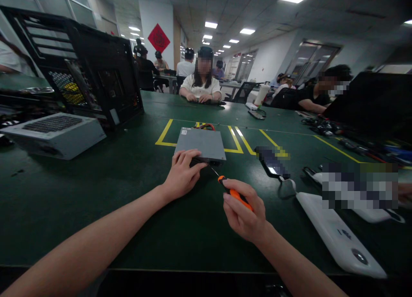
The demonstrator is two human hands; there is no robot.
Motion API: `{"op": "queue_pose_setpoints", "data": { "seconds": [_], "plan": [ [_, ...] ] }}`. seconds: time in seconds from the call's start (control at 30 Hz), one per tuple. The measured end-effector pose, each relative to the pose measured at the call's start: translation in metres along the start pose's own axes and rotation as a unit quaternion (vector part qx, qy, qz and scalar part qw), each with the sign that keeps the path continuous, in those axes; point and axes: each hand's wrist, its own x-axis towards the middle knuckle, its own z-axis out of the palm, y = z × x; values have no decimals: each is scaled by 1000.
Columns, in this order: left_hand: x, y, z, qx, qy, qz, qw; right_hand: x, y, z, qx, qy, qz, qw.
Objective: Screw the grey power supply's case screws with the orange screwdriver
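Observation:
A grey computer power supply [202, 143] lies flat on the green table, with red and black cables coming out behind it. My left hand [184, 174] grips its near left part, fingers on the top and thumb along the near side. In my right hand [246, 211] is an orange and black screwdriver [238, 197], closed between thumb and fingers. The thin shaft points up and left at the power supply's near side, close to my left thumb. Whether its tip touches a screw is too small to tell.
At the left stand a black computer case [93, 69] and a second power supply [54, 136]. To the right lie a phone [272, 164], a white power bank [337, 232] and piled cables [322, 127]. A person [201, 84] sits opposite. Yellow tape [165, 131] marks the green tabletop.

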Motion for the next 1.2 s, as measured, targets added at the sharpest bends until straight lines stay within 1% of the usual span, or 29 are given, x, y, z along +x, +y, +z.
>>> {"op": "queue_pose_setpoints", "data": {
  "seconds": [0.27, 0.4, 0.53, 0.57, 0.6, 0.67, 0.73, 0.8, 0.9, 1.0, 1.07, 1.2],
  "plan": [
    [0, 0, 0, 1, 2, 1, 1000, -3, 0, 0, 4, 12, 10, 1000],
    [0, 1, -1, -1, 2, 0, 1000, -4, 2, -2, 26, 46, 17, 998],
    [-1, 0, -3, -5, 29, -4, 1000, -4, 3, -4, 52, 73, 19, 996],
    [-1, 0, -5, -5, 25, 4, 1000, -4, 4, -5, 55, 76, 23, 995],
    [-1, 0, -6, -4, 5, 21, 1000, -4, 4, -5, 57, 77, 29, 995],
    [-1, -1, -9, 4, -76, 75, 994, -5, 6, -4, 60, 75, 46, 994],
    [1, 0, -13, 27, -162, 132, 978, -6, 7, -3, 68, 67, 63, 993],
    [2, 1, -15, 62, -210, 167, 961, -6, 8, -3, 77, 60, 87, 991],
    [3, 3, -15, 113, -230, 191, 948, -4, 8, -4, 76, 47, 149, 985],
    [3, 3, -14, 140, -240, 203, 939, 1, 6, -7, 63, 30, 201, 977],
    [3, 4, -13, 143, -247, 213, 935, 4, 6, -8, 57, 26, 208, 976],
    [4, 6, -13, 147, -251, 215, 932, 3, 8, -5, 44, 35, 165, 985]
  ]
}}
